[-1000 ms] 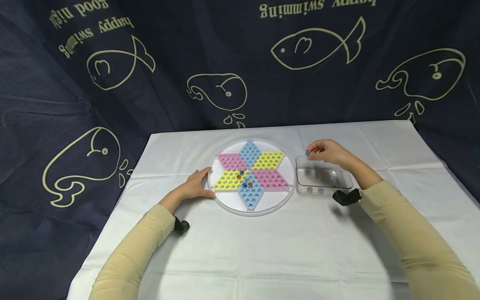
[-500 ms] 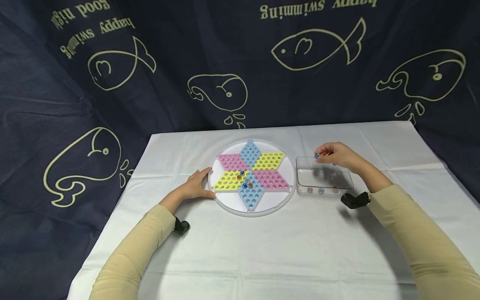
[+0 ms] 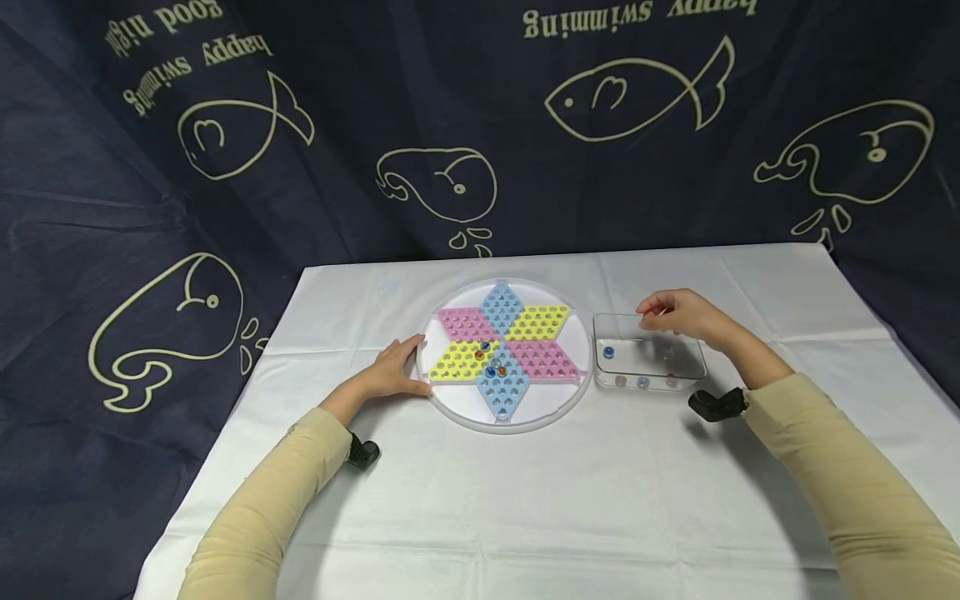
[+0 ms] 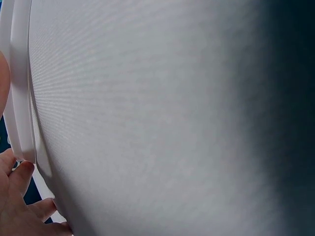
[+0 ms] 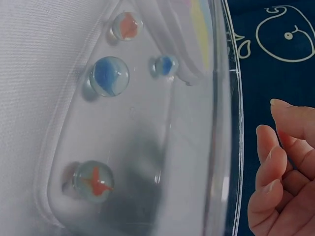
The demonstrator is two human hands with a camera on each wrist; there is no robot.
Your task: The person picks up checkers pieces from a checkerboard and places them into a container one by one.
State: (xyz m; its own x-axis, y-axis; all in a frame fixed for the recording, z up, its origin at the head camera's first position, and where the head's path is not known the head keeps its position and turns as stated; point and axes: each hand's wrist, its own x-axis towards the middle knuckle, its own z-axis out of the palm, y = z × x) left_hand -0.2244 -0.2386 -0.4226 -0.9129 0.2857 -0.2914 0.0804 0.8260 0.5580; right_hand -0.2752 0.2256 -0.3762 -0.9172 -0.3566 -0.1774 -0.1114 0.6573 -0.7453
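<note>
My left hand [image 3: 387,369] touches the left rim of a round white Chinese checkers board [image 3: 465,408], thumb and fingers spread along the edge. In the left wrist view its fingers [image 4: 22,179] lie right at the white rim. Several blue and orange marbles sit in holes near the star's middle, among them an orange marble [image 3: 502,372]. My right hand [image 3: 686,315] hovers over the back of a clear plastic box [image 3: 651,385], fingers loosely bent with nothing between them. Inside the box are a blue marble [image 5: 166,65], a larger-looking blue one and two orange marbles [image 5: 93,181].
The board and box stand side by side on a white tablecloth [image 3: 480,500]. Behind the table hangs a dark blue curtain [image 3: 337,100] with fish and whale drawings. Black wrist cameras [image 3: 717,406] stick out below both wrists.
My right hand has moved right and slightly down over the box and let go of a blue marble, which now lies in the box's left part. The left hand stays at the rim.
</note>
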